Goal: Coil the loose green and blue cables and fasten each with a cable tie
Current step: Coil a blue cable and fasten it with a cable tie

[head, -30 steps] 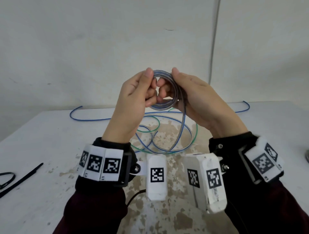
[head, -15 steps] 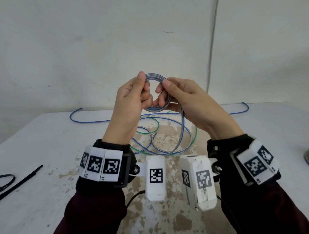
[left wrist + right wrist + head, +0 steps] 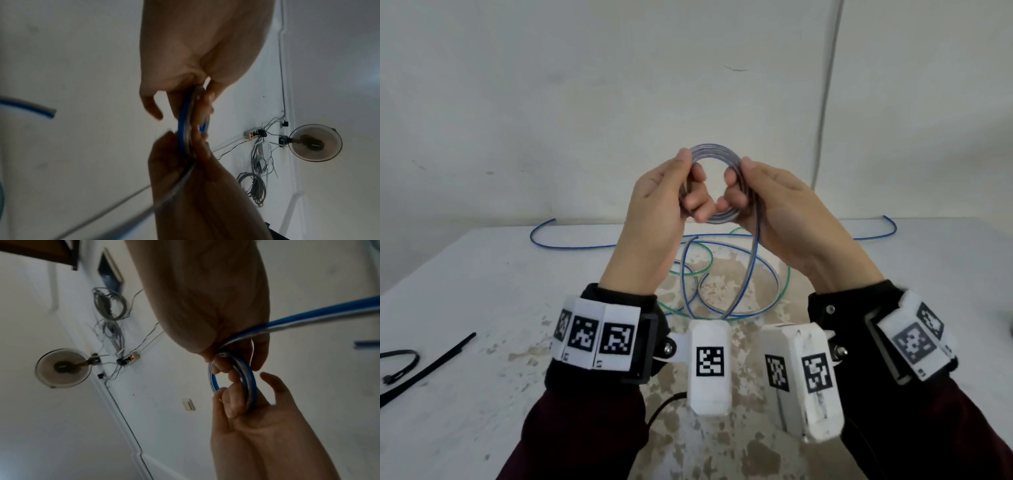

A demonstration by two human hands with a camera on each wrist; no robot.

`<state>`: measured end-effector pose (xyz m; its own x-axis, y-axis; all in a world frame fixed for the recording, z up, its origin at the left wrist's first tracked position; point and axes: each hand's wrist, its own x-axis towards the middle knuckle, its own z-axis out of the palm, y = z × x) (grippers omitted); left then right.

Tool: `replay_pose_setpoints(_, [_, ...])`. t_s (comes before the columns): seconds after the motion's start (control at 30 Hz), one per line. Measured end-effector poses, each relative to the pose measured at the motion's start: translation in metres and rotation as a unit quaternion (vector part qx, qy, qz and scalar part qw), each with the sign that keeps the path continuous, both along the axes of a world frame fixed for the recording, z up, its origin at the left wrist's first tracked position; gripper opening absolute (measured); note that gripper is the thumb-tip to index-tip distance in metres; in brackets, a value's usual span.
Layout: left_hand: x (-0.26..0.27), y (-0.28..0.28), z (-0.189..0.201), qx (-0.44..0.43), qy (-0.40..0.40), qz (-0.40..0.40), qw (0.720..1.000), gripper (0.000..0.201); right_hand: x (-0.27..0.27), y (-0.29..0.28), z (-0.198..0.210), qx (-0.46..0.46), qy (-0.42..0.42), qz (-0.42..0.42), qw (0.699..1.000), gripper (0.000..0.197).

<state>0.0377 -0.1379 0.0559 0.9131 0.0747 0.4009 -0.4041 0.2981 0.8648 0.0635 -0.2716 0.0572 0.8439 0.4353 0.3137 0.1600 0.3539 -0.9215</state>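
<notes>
Both hands hold up a small coil of blue cable [image 3: 715, 150] over the table. My left hand [image 3: 690, 181] pinches the coil's left side between thumb and curled fingers. On the coil's right side my right hand [image 3: 739, 185] grips it the same way. From the right hand a loose blue tail [image 3: 751, 260] hangs down to wide blue loops on the table [image 3: 482, 291]. A green cable [image 3: 787, 281] lies tangled under those loops. The left wrist view shows the coil [image 3: 184, 123] edge-on between my left hand [image 3: 180, 104] and the other hand. The right wrist view shows the coil [image 3: 248, 381] under my right hand [image 3: 236, 360].
Two black cable ties [image 3: 431, 368] lie near the table's left edge, one bent into a loop [image 3: 400, 359]. Blue cable ends [image 3: 544, 236] reach far left and far right [image 3: 890, 226] along the table's back edge, close to the wall.
Both hands have shifted their fingers round the blue coil and moved slightly apart. The ring now faces me more openly. The loose loops on the table have barely moved.
</notes>
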Motion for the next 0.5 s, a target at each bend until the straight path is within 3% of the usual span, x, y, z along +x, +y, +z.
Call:
replay_pose_setpoints(0.13, [-0.0049, 0.0043, 0.0024, 0.09, 0.049, -0.097, 0.99, 0.034, 0.0006, -0.0072, 0.0015, -0.08, -0.045, -0.042, 0.995, 0.035])
replay_pose_setpoints(0.37, [-0.0033, 0.0, 0.0029, 0.017, -0.037, 0.013, 0.999, 0.035, -0.008, -0.0004, 0.0041, -0.047, -0.039, -0.015, 0.998, 0.034])
replay_pose_setpoints(0.5, [-0.0057, 0.0027, 0.0054, 0.027, 0.035, -0.075, 0.996, 0.036, -0.0073, 0.0007, 0.003, -0.07, -0.048, -0.013, 0.996, 0.036])
